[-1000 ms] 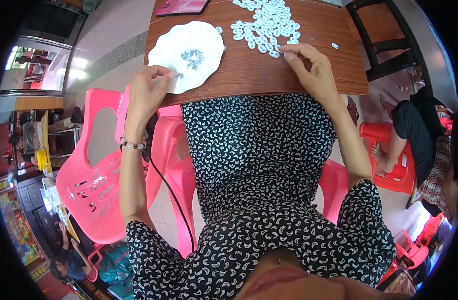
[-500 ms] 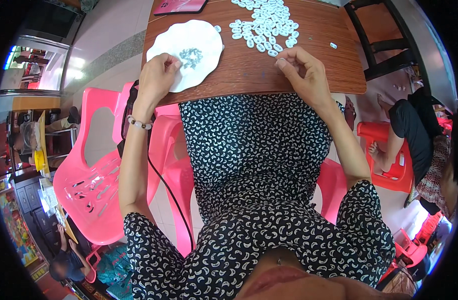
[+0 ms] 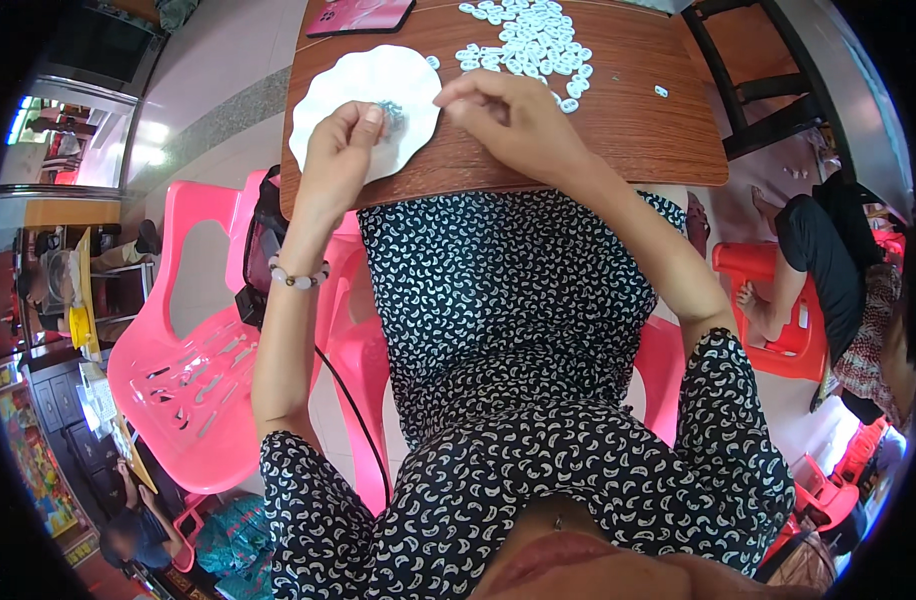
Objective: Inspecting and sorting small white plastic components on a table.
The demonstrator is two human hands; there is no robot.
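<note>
A white plate (image 3: 323, 95) with a wavy rim lies at the table's left, and a small heap of tiny grey-green bits (image 3: 390, 112) sits on it. Over the plate, my left hand (image 3: 343, 150) is pinched, thumb against fingers; whatever it may hold is too small to make out. My right hand (image 3: 513, 115) is beside the plate's right rim, its fingers bent together and slightly blurred; nothing they might hold can be seen. Beyond it spreads a pile of small white oval pieces (image 3: 538, 45) with what look like holes in them.
One loose white piece (image 3: 661, 91) lies at the right of the brown wooden table (image 3: 628, 140). A pink flat case (image 3: 360, 15) is at the far left. Pink plastic chairs (image 3: 193, 400) stand at the left, and a person sits near a red stool (image 3: 778, 340) at the right.
My right hand has moved left, from the pile's near edge to the plate's rim. My left hand has shifted slightly right over the plate, nearer the grey-green bits.
</note>
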